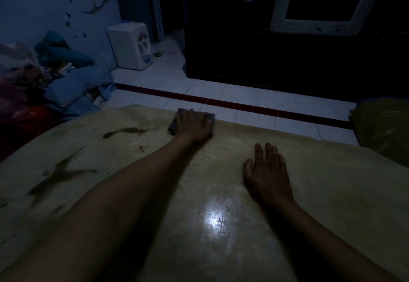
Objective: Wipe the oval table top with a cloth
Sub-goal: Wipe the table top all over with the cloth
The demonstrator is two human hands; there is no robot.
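The pale yellowish table top fills the lower part of the dim view. My left hand reaches to its far edge and presses flat on a small dark grey cloth, which shows at the hand's left side and beyond the fingertips. My right hand lies palm down on the bare table with straight fingers, nearer me and to the right. A dark brown streak lies just left of the cloth, and a larger dark smear marks the left part of the top.
Past the table's far edge is white tiled floor with a dark red stripe. A pile of clothes lies at the left, a white water dispenser behind it. A dark cabinet stands across the floor. A yellowish object sits at the right.
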